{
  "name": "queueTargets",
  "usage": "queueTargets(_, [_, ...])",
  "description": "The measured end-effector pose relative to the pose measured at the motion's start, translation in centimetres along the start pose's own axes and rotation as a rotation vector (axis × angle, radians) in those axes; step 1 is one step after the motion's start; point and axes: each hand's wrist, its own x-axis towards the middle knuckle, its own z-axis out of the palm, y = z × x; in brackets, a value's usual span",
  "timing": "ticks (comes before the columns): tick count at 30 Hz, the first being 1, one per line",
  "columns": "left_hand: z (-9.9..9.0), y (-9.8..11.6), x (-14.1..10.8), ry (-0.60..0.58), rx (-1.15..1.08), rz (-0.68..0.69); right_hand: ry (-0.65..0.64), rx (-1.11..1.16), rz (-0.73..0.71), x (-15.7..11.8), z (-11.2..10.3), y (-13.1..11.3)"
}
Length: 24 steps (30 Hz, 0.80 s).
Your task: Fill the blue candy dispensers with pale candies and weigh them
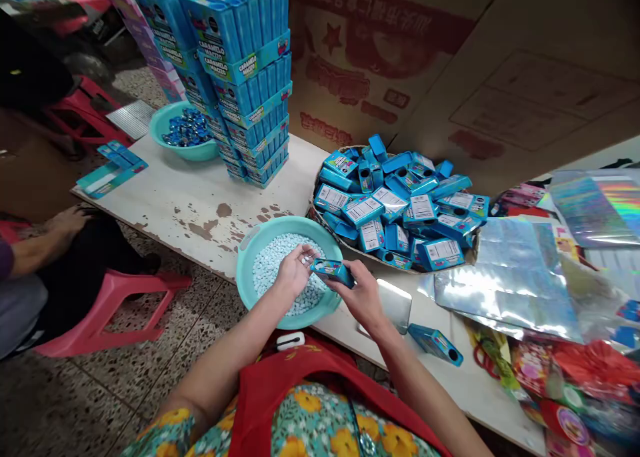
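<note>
My right hand (363, 293) grips a small blue candy box (331, 270), tilted over a teal basin (246, 290). Beside the box's left end, my left hand (294, 273) is cupped with its fingers curled, and a few small white candies show in it. The basin below holds a heap of pale candies (273, 260). Whether any candy lies inside the box I cannot tell. Another blue box (435, 343) lies on the table to the right, a dark round hole in its end.
A large basket (320, 213) of blue boxes stands behind the basin. Stacked display cartons (250, 97) rise at the back left, near a second teal basin (165, 147). A metal tin (397, 303) and silvery sheets (500, 277) lie rightward. A person sits left, near a red stool (115, 303).
</note>
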Motion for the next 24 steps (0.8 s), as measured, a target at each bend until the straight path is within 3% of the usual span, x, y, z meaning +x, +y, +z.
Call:
queueTargets(3, [-1.6, 1.4, 0.0, -0.005, 0.306, 0.001, 0.021, 0.101, 0.018, 0.1, -0.3, -1.4])
queueTargets(6, [-2.7, 2.2, -0.2, 0.043, 0.533, 0.106, 0.030, 0.163, 0.036, 0.4, -0.3, -2.5])
queueTargets(8, [-2.7, 2.4, -0.4, -0.002, 0.448, 0.128, 0.033, 0.164, 0.031, 0.8, 0.0, -2.9])
queueTargets(12, [-1.5, 2.1, -0.7, -0.159, 0.135, 0.029, 0.048, 0.097, 0.026, 1.4, 1.5, -2.7])
queueTargets(15, [-1.1, 1.8, -0.4, -0.138, 0.071, -0.005, 0.041, 0.066, 0.058, 1.6, 2.8, -2.1])
queueTargets(18, [-2.0, 2.0, 0.2, -0.114, 0.098, -0.020, 0.041, 0.066, 0.093, 1.6, 3.6, -1.8])
queueTargets(20, [-3.1, 2.6, 0.4, -0.084, 0.241, -0.003, 0.052, 0.122, 0.122, 1.5, 3.8, -1.7])
queueTargets(22, [-4.0, 3.5, 0.3, -0.042, 0.498, 0.121, 0.088, 0.210, 0.179, 1.2, 4.0, -1.6])
queueTargets(24, [-4.2, 4.4, -0.3, -0.141, 0.755, 0.291, 0.133, 0.292, 0.229, 1.0, 4.4, -1.6])
